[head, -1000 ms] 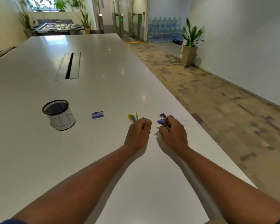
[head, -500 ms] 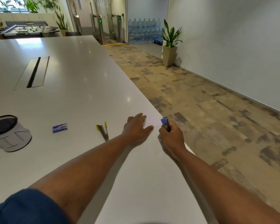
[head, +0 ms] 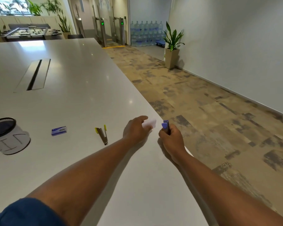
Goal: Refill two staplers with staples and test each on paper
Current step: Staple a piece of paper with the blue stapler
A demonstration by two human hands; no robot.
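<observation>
1. Hands over right edge of white table [head: 75, 101], near its front part.
2. Right hand [head: 171, 139]: fist closed around purple stapler [head: 166, 125]; stapler's nose sticks up out of the fist, body mostly hidden by the fingers. Stapler is off the surface, at the table edge.
3. Left hand [head: 135, 131]: fingers curled onto a small white paper [head: 149, 123], pinching its near side. Paper's far end looks slightly raised; whether it touches the table cannot be told (blurred).
4. Paper and purple stapler just beside each other, apart, with a narrow gap between.
5. Yellow stapler [head: 102, 133]: lying on the table left of the left hand, hinged open in a narrow V, metal magazine exposed, yellow tips at the far end. Untouched.
6. Blue staple box [head: 59, 130]: flat on the table, further left, well apart from both hands.
7. Black mesh cup [head: 2, 128]: far left, partly cut off by frame edge.
8. Blue sleeve [head: 26, 212] visible on left upper arm, bottom left.
</observation>
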